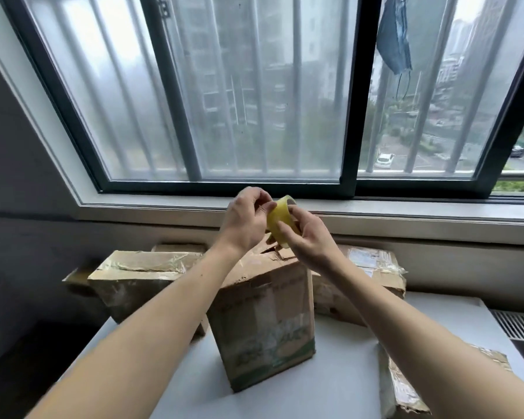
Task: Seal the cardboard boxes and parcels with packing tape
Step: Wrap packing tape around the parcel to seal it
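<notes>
A yellowish roll of packing tape [278, 219] is held up in front of the window sill, above the boxes. My right hand [307, 237] grips the roll from the right and below. My left hand [245, 219] has its fingertips curled onto the roll's upper left edge, pinching at the tape. Directly below stands a tall worn cardboard box [263, 325] with green print, its top flaps torn and partly open. A flat taped box [133, 276] lies at the left, another taped box [372, 273] sits behind at the right, and a parcel [406, 391] lies at the lower right.
The boxes rest on a white table [339, 358] under a barred window [254, 95]. A blue face mask [395, 37] hangs on the window at the upper right. A vent grille [518, 325] sits at the far right. Dark floor lies left of the table.
</notes>
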A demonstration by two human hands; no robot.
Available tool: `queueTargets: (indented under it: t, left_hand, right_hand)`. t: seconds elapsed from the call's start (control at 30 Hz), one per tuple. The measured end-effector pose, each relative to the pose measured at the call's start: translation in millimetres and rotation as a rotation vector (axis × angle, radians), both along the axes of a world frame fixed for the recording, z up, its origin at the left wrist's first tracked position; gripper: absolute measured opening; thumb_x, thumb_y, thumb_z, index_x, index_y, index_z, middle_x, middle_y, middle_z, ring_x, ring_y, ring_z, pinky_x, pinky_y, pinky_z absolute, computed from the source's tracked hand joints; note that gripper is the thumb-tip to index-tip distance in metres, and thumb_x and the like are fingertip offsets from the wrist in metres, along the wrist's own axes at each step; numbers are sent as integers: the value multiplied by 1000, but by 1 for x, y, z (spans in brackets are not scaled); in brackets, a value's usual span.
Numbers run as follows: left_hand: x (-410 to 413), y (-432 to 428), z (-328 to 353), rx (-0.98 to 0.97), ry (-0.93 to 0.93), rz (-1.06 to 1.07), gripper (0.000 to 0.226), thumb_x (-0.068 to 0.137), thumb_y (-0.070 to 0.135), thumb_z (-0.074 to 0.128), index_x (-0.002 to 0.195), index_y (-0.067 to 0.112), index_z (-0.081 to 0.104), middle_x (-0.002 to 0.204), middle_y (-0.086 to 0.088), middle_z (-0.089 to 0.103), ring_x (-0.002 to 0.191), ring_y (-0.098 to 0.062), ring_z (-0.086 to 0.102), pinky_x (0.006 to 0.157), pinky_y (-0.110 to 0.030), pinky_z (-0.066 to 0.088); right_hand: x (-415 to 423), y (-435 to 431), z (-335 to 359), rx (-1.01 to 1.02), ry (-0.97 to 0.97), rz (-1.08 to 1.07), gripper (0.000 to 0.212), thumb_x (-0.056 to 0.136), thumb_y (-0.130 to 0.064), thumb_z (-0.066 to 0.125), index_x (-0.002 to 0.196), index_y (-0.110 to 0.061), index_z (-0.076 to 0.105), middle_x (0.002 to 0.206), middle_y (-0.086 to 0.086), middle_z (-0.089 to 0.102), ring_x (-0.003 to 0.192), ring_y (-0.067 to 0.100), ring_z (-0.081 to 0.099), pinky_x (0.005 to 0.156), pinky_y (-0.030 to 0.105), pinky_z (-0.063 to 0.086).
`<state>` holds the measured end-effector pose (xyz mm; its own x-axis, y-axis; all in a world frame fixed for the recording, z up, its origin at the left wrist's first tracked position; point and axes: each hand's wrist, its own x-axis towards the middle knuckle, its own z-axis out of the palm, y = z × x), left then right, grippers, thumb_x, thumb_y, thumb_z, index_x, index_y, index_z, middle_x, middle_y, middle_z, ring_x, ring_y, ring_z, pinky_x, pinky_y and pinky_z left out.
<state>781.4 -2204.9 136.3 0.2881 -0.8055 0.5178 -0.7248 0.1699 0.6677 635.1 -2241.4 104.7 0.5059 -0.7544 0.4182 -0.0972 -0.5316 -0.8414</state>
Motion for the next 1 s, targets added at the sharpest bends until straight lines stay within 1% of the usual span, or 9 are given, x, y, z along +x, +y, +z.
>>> queueTargets:
  t: [0.1, 0.2, 0.27, 0.4, 0.5, 0.6, 0.73, 0.87, 1.0]
  left_hand:
    - [31, 6, 4, 10, -41, 72, 8, 97, 18, 60, 89, 16, 62, 87, 0, 63, 80, -16, 56, 64, -23, 37]
    - [58, 10, 1, 2, -23, 150, 6, 97, 17, 59, 91, 15, 60, 91, 0, 61, 83, -18, 55, 69, -27, 36]
    - [76, 13, -2, -24, -2, 186, 6, 97, 16, 59, 91, 15, 59, 92, -2, 61, 83, -19, 54, 71, -30, 39]
    - [105, 22, -6, -41, 73, 210, 8, 99, 21, 59, 92, 16, 58, 95, -3, 63, 83, -18, 54, 72, -27, 37]
    - [119, 32, -8, -57, 124, 217, 8, 99, 23, 59, 93, 18, 56, 95, -5, 63, 83, -18, 54, 68, -22, 33]
    - [133, 42, -9, -78, 163, 227, 9, 100, 22, 57, 93, 17, 55, 92, -4, 62, 82, -19, 54, 64, -19, 30]
    - [147, 54, -10, -112, 247, 268, 10, 100, 21, 56, 92, 16, 55, 84, 1, 59, 79, -18, 52, 63, -19, 29]
    - [162, 64, -18, -94, 374, 330, 12, 101, 23, 55, 94, 13, 57, 84, 3, 58, 78, -16, 52, 60, -21, 32]
    - [181, 73, -49, 99, 760, 316, 24, 103, 29, 51, 105, 7, 61, 82, 0, 56, 75, -13, 51, 64, -22, 41]
  right_hand:
    - [23, 8, 11, -54, 69, 41, 18, 96, -14, 56, 111, -7, 62, 76, 1, 73, 68, 20, 72, 65, 41, 60]
    - [50, 11, 14, -147, 147, 38, 15, 94, -22, 55, 100, -12, 63, 73, 0, 73, 67, 21, 70, 65, 48, 57]
    - [67, 12, 15, -228, 228, -19, 17, 92, -31, 54, 94, -16, 62, 71, 0, 71, 65, 22, 67, 63, 47, 55]
    - [91, 12, 15, -228, 356, -123, 24, 99, -37, 54, 90, -17, 63, 63, 1, 71, 56, 14, 68, 64, 43, 58]
    - [104, 12, 14, -275, 513, -285, 46, 98, -58, 49, 79, -19, 63, 53, -2, 67, 51, 10, 65, 66, 36, 59]
    - [115, 13, 14, -319, 587, -413, 69, 87, -79, 43, 61, -17, 58, 45, -2, 61, 45, 12, 61, 59, 32, 57]
    - [123, 11, 16, -362, 649, -564, 85, 72, -94, 39, 44, -14, 46, 43, 1, 53, 41, 20, 52, 45, 27, 38]
    - [131, 3, 21, -348, 640, -486, 84, 73, -90, 47, 43, -12, 45, 44, 2, 49, 47, 21, 50, 47, 30, 32]
    - [138, -7, 28, -280, 521, -249, 72, 82, -66, 67, 44, -17, 31, 44, -2, 29, 46, 17, 28, 49, 33, 24]
